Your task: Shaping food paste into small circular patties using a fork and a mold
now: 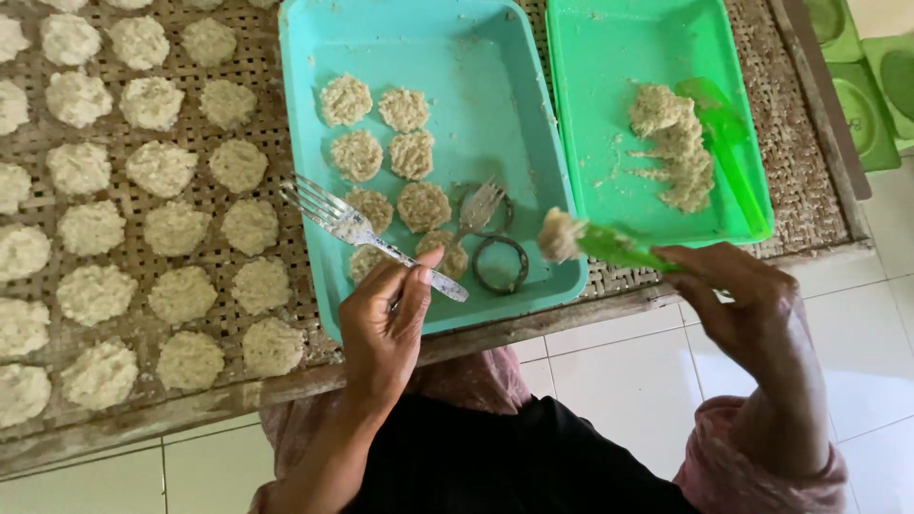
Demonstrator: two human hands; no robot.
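While the woven mat (133, 314) fills the whole left side, rows of pale round dough discs (162, 169) cover it almost to its near wooden edge (143, 419), so little free room stays there. Just right of the mat lies the teal tray (495, 105); its far right half is bare, and its near left part holds more flat discs (411, 154), a second fork (479, 207) and two metal rings (501, 264). The near edge of this tray reaches almost to the table border.

The left hand (386, 328) is at the near edge of the teal tray. Its fingers (416, 290) are curled closed around the handle of a metal fork (367, 231), whose prongs point to the far left, over the tray's left rim.

Farther right, the right hand (738, 295) is over the white tiled floor (619, 390), just near the table border. Its fingers are bent around the handle of a green spoon (614, 247), and a lump of dough (560, 235) sits on the spoon's tip, between the two trays.

On the far right lies the green tray (590, 114), with a heap of dough (678, 143) and a green spatula (728, 143). Its near edge is close to the right hand.
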